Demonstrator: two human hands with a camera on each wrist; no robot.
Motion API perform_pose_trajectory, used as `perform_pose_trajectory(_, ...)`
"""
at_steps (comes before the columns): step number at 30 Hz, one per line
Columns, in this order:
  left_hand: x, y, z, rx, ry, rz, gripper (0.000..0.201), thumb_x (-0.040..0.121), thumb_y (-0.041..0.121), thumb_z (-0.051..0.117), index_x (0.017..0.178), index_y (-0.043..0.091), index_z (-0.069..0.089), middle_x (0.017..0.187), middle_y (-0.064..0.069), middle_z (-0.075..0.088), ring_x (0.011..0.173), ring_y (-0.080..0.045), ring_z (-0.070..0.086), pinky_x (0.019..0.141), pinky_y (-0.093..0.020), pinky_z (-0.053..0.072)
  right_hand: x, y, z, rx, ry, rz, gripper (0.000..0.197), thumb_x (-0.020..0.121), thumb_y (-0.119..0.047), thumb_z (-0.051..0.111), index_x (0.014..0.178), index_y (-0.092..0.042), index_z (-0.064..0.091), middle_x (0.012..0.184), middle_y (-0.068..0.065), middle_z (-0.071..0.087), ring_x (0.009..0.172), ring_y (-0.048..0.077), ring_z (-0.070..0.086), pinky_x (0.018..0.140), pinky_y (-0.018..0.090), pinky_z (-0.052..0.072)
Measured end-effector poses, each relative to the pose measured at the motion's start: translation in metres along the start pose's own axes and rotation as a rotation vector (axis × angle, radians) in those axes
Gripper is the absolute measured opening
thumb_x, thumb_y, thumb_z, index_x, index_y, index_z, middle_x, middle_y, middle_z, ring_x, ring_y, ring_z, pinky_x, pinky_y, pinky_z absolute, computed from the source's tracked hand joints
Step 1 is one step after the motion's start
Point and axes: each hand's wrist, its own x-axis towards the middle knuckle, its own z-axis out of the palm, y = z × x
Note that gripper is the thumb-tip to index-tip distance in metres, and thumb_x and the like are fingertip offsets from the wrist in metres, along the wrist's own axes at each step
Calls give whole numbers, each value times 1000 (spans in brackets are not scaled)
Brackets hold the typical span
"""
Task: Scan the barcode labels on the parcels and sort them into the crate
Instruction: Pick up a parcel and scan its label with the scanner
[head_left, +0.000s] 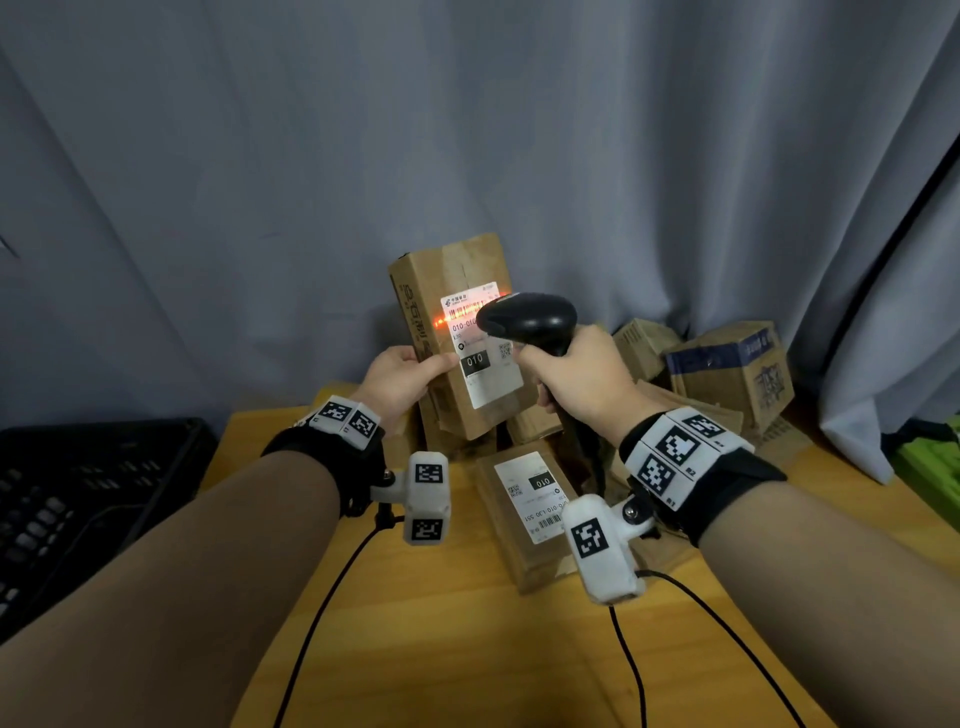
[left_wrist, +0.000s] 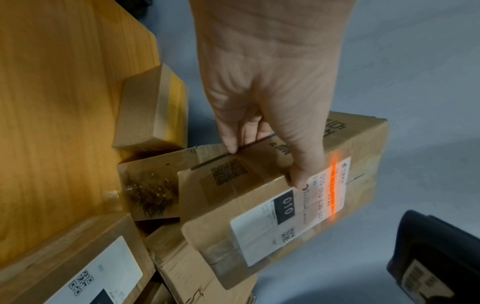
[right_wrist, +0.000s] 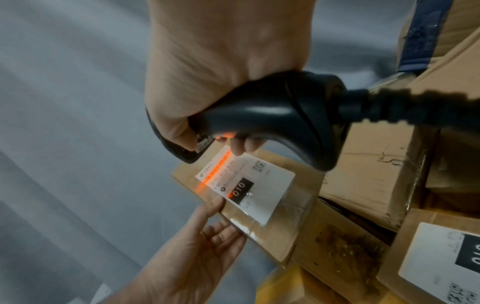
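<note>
My left hand (head_left: 402, 376) grips a tall cardboard parcel (head_left: 436, 275) upright above the pile, thumb on its front face, fingers behind. Its white label (head_left: 485, 364) reads 010. My right hand (head_left: 582, 379) grips a black barcode scanner (head_left: 530, 317) just in front of the label. An orange scan line (head_left: 457, 315) lies across the barcode at the label's top. The left wrist view shows my left hand (left_wrist: 272, 123) holding the parcel (left_wrist: 259, 197), with the lit line (left_wrist: 337, 189) across the label. In the right wrist view the scanner (right_wrist: 275, 115) points at the label (right_wrist: 249, 185).
A black plastic crate (head_left: 88, 499) stands left of the wooden table (head_left: 415, 649). Another labelled parcel (head_left: 524, 514) lies flat in front of the pile. More cardboard boxes (head_left: 727, 374) are stacked at the back right before a grey curtain (head_left: 467, 130). Black cables run along the table.
</note>
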Motion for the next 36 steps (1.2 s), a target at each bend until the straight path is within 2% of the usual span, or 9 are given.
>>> perform_pose_trajectory(4,1,-2,0,-33,-8,23,24,80,28,75,99,16,66,95,0,75,91,-13,71,89,-32,55,-9,6,4,-87,87,-80,22,85,-25,67,69,-10,64,53,-3,59,51,6,59,55,17,49)
perform_pose_trajectory(8,2,-4,-1,-37,14,27,36,78,29,77,108,13,63,100,-2,74,94,-16,71,92,-37,54,-12,11,6,-96,97,-43,28,87,-25,66,68,-5,65,57,4,61,53,7,58,55,17,47)
perform_pose_trajectory(12,1,-3,0,-33,20,41,32,79,28,76,105,14,63,101,-2,74,95,-16,70,93,-39,54,-17,13,7,-28,81,11,31,88,-23,65,65,-2,64,51,6,59,38,2,54,46,12,45)
perform_pose_trajectory(16,-1,-3,3,-23,32,52,27,80,27,76,101,17,62,102,-2,73,96,-16,69,92,-37,54,-18,9,8,2,63,57,27,89,-21,63,70,-2,64,53,7,59,37,3,54,44,14,46)
perform_pose_trajectory(19,0,-4,5,-2,35,43,30,78,29,77,102,16,63,99,-1,74,94,-16,70,91,-37,54,-10,-3,-1,-46,-18,108,24,88,-25,64,72,-7,63,55,7,61,44,12,59,53,25,53)
perform_pose_trajectory(22,0,-5,5,40,32,39,14,81,28,74,90,21,65,96,2,73,93,-14,69,86,-32,55,0,-22,-18,-78,-70,122,23,86,-28,64,77,-7,63,57,7,63,52,20,64,60,33,56)
perform_pose_trajectory(28,2,-12,8,56,34,-26,12,83,30,72,87,21,66,90,4,71,86,-8,66,72,-22,51,5,-59,-36,-84,-144,147,16,85,-22,63,84,-5,61,57,7,58,50,21,59,51,28,53)
perform_pose_trajectory(31,5,-13,10,62,30,-57,14,83,31,72,87,19,65,87,5,70,83,-7,65,63,-18,46,8,-67,-38,-132,-176,169,20,86,-23,62,85,-4,62,61,9,60,54,23,61,55,28,55)
perform_pose_trajectory(36,11,-7,16,59,22,-83,21,83,34,72,94,16,68,88,4,70,82,-8,64,62,-18,46,20,-68,-39,-137,-214,260,19,85,-22,63,83,-3,61,61,10,60,48,21,60,55,28,56)
